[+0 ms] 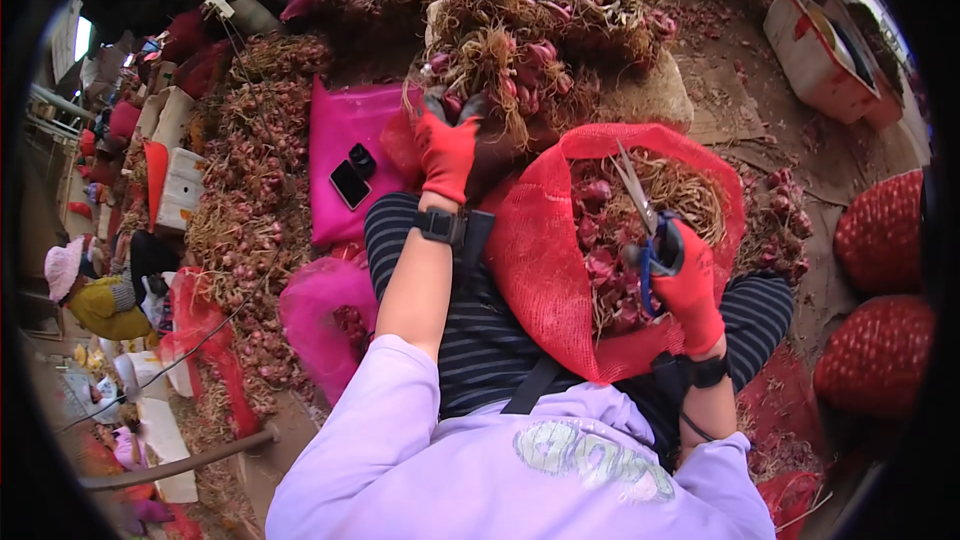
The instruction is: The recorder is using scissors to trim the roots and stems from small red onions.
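My left hand (449, 150), in a red glove with grey fingertips, reaches to the near edge of a heap of shallots (530, 65) with dry roots and stalks. Its fingers are apart at the bulbs, and a shallot (452, 103) shows between them. Blue-handled scissors (640, 195) are in my right hand (688, 285), also gloved in red, with their blades parted and pointing away from me. Beneath the scissors, a red mesh sack (530, 270) lies open across my lap, with shallots (600, 265) and dry trimmings (685, 190) inside.
A phone (350, 184) and a small black device (362, 159) rest on a pink sack (335, 120) at the left. More shallots (265, 180) spread beyond it, near a person in a pink hat (65, 268). Full red sacks (880, 230) and a white box (815, 65) stand at the right.
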A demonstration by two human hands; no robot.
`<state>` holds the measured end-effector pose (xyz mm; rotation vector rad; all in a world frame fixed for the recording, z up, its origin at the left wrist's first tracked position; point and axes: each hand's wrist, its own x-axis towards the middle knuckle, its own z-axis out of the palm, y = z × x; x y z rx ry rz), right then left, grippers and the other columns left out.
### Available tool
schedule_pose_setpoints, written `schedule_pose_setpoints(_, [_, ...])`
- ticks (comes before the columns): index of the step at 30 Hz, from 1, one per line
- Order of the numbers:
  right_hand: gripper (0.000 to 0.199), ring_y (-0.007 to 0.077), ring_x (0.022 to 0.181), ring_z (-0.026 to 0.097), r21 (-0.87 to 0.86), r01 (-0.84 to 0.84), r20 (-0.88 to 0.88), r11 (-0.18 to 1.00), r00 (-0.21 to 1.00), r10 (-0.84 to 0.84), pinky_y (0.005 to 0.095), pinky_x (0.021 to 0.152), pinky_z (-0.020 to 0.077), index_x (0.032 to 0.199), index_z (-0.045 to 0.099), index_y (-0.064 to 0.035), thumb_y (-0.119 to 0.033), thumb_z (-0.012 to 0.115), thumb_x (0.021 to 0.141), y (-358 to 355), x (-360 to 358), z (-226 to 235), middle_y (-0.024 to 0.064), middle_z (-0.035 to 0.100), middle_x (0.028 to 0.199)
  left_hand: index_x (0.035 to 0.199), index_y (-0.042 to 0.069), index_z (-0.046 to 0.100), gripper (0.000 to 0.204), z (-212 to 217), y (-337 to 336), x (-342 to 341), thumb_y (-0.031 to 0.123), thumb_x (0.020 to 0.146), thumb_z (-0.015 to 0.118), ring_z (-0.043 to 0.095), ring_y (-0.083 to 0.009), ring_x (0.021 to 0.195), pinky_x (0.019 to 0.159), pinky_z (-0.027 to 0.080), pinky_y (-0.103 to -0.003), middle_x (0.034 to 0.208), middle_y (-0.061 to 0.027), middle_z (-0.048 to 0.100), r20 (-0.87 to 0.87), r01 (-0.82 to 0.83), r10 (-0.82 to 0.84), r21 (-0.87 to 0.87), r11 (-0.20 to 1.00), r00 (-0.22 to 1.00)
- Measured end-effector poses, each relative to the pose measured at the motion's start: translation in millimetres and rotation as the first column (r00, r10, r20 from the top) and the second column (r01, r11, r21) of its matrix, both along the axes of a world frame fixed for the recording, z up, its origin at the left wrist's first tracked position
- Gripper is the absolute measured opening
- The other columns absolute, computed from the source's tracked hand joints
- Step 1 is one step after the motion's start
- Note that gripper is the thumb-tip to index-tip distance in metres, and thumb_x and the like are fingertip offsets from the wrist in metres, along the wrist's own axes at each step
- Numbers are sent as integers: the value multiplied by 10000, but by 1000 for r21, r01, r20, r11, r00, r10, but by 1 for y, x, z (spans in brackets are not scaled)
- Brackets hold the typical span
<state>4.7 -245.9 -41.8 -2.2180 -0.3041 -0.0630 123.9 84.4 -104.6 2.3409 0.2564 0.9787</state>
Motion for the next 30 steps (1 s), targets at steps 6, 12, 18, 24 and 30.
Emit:
schedule_pose_setpoints(6, [200, 50, 656, 472, 670, -34, -450, 742, 776, 442, 193, 555, 394, 949, 553, -23, -166, 613, 823, 34, 14, 24, -24, 505, 746, 1067, 31, 555, 311, 27, -21, -10, 20, 775, 664, 553, -83, 784, 689, 458, -245, 872, -16, 610, 366, 398, -226, -515, 759, 903])
schedule_pose_setpoints(12, [380, 34, 543, 484, 560, -89, -664, 824, 546, 511, 169, 446, 369, 898, 580, -49, -426, 547, 859, 86, 62, 56, -27, 500, 651, 942, 31, 584, 202, 20, 7, -5, 55, 772, 691, 598, -89, 710, 593, 463, -194, 827, -18, 632, 304, 332, -231, -938, 95, 924])
schedule_pose_setpoints(18, [555, 68, 415, 442, 304, -239, -723, 922, 573, 386, 218, 409, 352, 866, 625, -17, -542, 447, 886, 112, 101, 58, -18, 494, 539, 979, -4, 592, 194, 30, 21, -11, 53, 805, 657, 625, -132, 801, 702, 490, -227, 880, -50, 647, 376, 451, -363, -880, 147, 853])
schedule_pose_setpoints(24, [395, 43, 418, 464, 487, -121, -709, 865, 524, 472, 195, 367, 321, 856, 613, -80, -471, 557, 855, 125, 121, 36, -26, 537, 596, 1010, -20, 592, 186, 30, 24, -12, 71, 849, 611, 620, -124, 834, 765, 480, -235, 926, -65, 653, 360, 451, -395, -876, 168, 845])
schedule_pose_setpoints(30, [268, 25, 431, 468, 468, -35, -752, 883, 509, 419, 184, 358, 297, 908, 627, -106, -367, 611, 850, 145, 138, 22, -31, 569, 649, 1060, -20, 583, 231, 18, 31, -7, 86, 856, 604, 618, -127, 863, 777, 485, -244, 950, -83, 651, 356, 459, -427, -873, 166, 831])
